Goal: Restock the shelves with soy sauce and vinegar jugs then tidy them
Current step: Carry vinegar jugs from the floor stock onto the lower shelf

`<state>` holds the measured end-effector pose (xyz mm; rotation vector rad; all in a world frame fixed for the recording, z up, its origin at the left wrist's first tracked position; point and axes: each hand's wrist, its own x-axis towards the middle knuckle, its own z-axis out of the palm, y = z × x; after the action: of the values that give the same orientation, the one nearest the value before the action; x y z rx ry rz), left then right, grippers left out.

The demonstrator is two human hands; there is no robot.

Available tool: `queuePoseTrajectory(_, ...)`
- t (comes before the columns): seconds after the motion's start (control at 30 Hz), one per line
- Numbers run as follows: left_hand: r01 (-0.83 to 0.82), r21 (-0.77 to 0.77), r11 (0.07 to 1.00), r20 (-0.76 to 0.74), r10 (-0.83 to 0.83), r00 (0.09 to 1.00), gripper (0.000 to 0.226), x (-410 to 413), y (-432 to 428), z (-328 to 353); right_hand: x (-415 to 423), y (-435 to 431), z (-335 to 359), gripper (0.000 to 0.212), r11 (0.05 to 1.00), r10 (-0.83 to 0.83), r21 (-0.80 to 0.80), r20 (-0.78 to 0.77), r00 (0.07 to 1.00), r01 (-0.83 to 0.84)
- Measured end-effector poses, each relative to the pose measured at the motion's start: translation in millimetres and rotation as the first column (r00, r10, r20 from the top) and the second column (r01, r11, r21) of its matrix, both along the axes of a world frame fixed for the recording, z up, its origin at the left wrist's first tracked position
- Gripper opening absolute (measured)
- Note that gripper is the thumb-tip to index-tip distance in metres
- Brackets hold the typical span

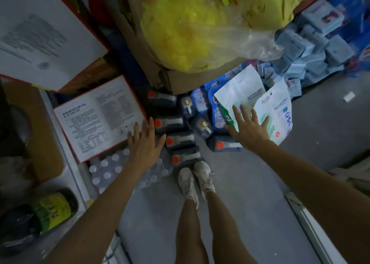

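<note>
Bare forearms reach forward from the near edge, both hands released, fingers straight and spread, holding nothing. The left hand point(143, 143) hangs over the near right corner of a white-topped printed carton point(96, 117) and the far edge of a shrink-wrapped pack of water bottles point(109, 169); whether it touches either I cannot tell. The right hand point(249, 128) is spread over white pouches point(241, 91) to the right. Between the hands, on the grey floor point(250, 193), stand the red-capped dark jugs point(181, 140): four in a line from far to near, just beside the carton, the nearest just beyond a pair of white shoes point(197, 178), and a fifth just beside the right wrist. Two beige-capped dark jugs point(202, 126) stand between the line and the pouches. Farther off, a yellow plastic bag point(186, 29) sits on a cardboard box point(186, 81), with blue packs point(312, 49) piled at far right.
</note>
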<state>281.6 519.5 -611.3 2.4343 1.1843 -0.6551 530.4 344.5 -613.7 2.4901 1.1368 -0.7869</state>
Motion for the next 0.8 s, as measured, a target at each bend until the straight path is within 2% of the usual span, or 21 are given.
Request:
queuePoseTrajectory(0.13, 0.086, 0.036, 0.996, 0.034, -0.087, 0.996, 0.072, 7, -15, -60, 1, -20, -60, 0.076, 1.000, 0.012, -0.018, 0.030, 0.999, -0.012)
queuePoseTrajectory(0.23, 0.124, 0.051, 0.991, 0.042, -0.126, 0.991, 0.070, 18, -25, -100, 2, -34, -104, 0.076, 0.999, 0.004, -0.042, -0.007, 1.000, -0.004)
queuePoseTrajectory(0.4, 0.191, -0.065, 0.979, -0.032, -0.193, 0.981, 0.085, 29, -45, -162, -5, -56, -171, 0.082, 1.000, -0.014, -0.026, -0.033, 0.999, 0.014)
queuePoseTrajectory(0.5, 0.169, -0.069, 0.983, 0.034, -0.167, 0.985, 0.083, 38, -64, -193, -4, -67, -209, 0.078, 0.996, 0.032, -0.082, -0.081, 0.996, -0.038)
queuePoseTrajectory(0.63, 0.231, -0.152, 0.961, -0.005, -0.235, 0.972, 0.086, 45, -85, -228, 5, -79, -250, 0.075, 0.987, 0.108, -0.108, -0.117, 0.987, -0.121)
queuePoseTrajectory(0.7, 0.251, -0.177, 0.952, -0.009, -0.256, 0.967, 0.081, 46, -93, -241, 12, -81, -266, 0.065, 0.977, 0.149, -0.138, -0.114, 0.982, -0.164)
queuePoseTrajectory(0.8, 0.232, -0.203, 0.951, -0.014, -0.240, 0.971, 0.077, 50, -103, -256, 24, -79, -287, 0.053, 0.976, 0.119, -0.164, -0.141, 0.983, -0.142)
